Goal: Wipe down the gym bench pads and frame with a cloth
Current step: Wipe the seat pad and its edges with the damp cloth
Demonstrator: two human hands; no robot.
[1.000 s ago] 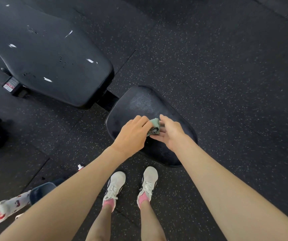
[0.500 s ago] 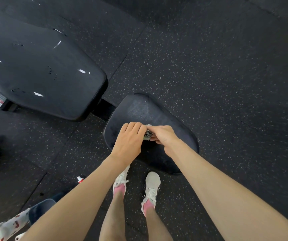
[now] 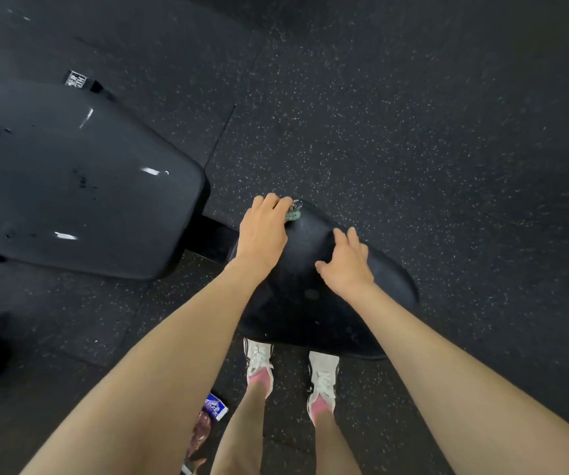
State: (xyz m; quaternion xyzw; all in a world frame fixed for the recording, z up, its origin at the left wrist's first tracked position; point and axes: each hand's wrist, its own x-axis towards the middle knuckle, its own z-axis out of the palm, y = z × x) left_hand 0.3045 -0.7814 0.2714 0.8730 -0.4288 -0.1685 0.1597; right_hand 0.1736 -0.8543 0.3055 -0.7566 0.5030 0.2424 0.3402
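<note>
Cloth: a small greenish cloth (image 3: 293,211), bunched into a wad, sits at the far edge of the seat pad (image 3: 314,313); most of it is hidden under the left fingers; the bunching probably gives a firm rubbing face against the vinyl.
Left hand: the left hand (image 3: 263,231) lies knuckles up over the wad; its fingers are close together and curled down onto it, pinning it to the pad; the thumb is hidden.
Left arm: stretched forward and nearly straight; the reach to the far rim suggests a stroke drawn toward the body.
Right hand: the right hand (image 3: 345,265) rests palm down near the pad's middle, apart from the cloth; its fingers lie side by side and lightly bent, the thumb spread leftward; it holds nothing and probably braces the lean.
Right arm: bent a little more, the wrist just above the pad.
Back pad: the back pad (image 3: 80,186) lies to the left, marked with pale scuffs; neither hand touches it.
Frame: a dark frame bar (image 3: 213,234) joins the two pads, just beside the left wrist; it likely waits its turn.
Stance: white shoes (image 3: 258,363) stand at the pad's near edge; this puts the whole seat within reach.
</note>
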